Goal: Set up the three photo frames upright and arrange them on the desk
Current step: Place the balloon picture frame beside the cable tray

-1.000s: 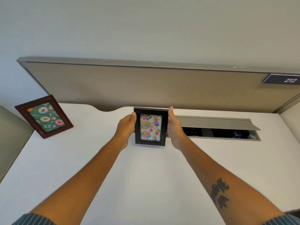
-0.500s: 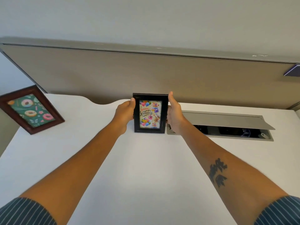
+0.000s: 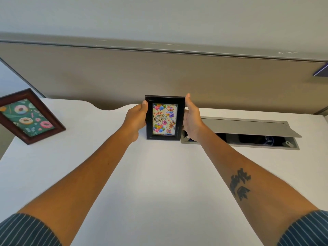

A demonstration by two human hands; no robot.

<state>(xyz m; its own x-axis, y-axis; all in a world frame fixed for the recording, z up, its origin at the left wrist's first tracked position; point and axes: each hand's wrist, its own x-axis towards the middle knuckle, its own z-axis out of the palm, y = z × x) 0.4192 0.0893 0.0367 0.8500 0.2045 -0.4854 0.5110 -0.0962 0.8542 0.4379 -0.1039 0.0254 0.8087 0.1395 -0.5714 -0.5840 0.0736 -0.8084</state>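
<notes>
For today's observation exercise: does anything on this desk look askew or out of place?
The brown frame at the left desk edge sits turned at an angle. The cable hatch lid stands open.

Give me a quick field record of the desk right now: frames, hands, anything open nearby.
black frame: upright at the desk's back middle, birthday picture facing the camera
left hand: gripping its left edge
right hand: on its right edge
brown frame: far left, doughnut picture, propped at a tilt
third frame: not in view
cable tray: lid raised, immediately right of the black frame
</notes>
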